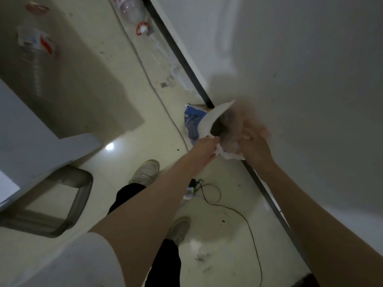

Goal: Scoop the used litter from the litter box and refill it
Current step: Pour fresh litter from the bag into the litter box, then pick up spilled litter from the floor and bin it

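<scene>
Both hands are raised in front of the white wall at chest height. My left hand [204,149] pinches the crumpled white edge of a thin translucent plastic bag [231,145]. My right hand [256,145] is motion-blurred and grips the same bag from the other side. A white curved sheet-like piece [215,118] with a dark opening beside it rises from the bag's top; what it is cannot be made out. A blue and white printed bag [192,125] lies on the floor against the wall below the hands. No litter box is in view.
A grey cabinet [72,69] stands at the left, with a metal frame [79,195] below it. A plastic bottle [132,11] lies by the dark baseboard [186,65]. A black cable [244,218] and a small charger [189,193] lie near my shoes [146,170].
</scene>
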The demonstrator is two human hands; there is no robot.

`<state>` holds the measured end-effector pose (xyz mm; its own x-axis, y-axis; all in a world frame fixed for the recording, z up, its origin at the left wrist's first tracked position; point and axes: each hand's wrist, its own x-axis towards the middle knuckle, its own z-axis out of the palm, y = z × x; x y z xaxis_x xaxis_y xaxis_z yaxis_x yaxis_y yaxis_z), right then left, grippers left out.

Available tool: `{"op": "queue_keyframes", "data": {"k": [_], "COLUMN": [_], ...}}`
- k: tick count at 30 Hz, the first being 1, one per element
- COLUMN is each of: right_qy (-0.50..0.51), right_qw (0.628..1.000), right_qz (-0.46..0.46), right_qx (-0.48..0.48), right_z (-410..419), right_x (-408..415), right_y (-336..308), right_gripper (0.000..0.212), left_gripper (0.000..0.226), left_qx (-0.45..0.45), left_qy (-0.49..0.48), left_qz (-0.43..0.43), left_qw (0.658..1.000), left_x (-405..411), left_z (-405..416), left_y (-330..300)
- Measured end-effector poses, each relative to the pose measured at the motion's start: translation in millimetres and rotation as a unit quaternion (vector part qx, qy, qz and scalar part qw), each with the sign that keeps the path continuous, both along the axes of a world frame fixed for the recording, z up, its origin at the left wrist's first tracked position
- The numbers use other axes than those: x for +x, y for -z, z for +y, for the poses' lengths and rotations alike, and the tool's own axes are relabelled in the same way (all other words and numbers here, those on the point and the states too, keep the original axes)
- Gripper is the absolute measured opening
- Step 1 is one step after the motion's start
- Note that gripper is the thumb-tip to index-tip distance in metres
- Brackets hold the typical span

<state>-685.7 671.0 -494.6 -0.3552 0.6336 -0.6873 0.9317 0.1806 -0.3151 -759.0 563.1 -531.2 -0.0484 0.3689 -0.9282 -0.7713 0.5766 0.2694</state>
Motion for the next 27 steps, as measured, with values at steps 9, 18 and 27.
{"op": "queue_keyframes", "data": {"k": [9,18,27], "right_qy": [-0.089,-0.128,0.185], "right_qw": [0.989,0.975,0.958], "right_qz": [-0.097,-0.069,0.005], "right_qx": [0.061,0.169,0.218], "right_z": [-36.4,-79.7,-148.0], "right_x": [58.7,90.7,186.0], "right_y": [-52.5,-157.5,-289.2], "right_gripper": [0.048,0.063,0.068], "left_gripper": [0.057,0.067,0.073], "left_qx": [0.036,0.115,0.216], "left_qy": [0.356,0.571,0.623], "left_qz": [0.319,0.58,0.599], "left_qw": [0.877,0.569,0.454], "left_x": [5.4,-53.9,0.4], "left_z": [-55.5,-79.3,-73.9], "left_y": [-44.1,-152.3,-292.8]}}
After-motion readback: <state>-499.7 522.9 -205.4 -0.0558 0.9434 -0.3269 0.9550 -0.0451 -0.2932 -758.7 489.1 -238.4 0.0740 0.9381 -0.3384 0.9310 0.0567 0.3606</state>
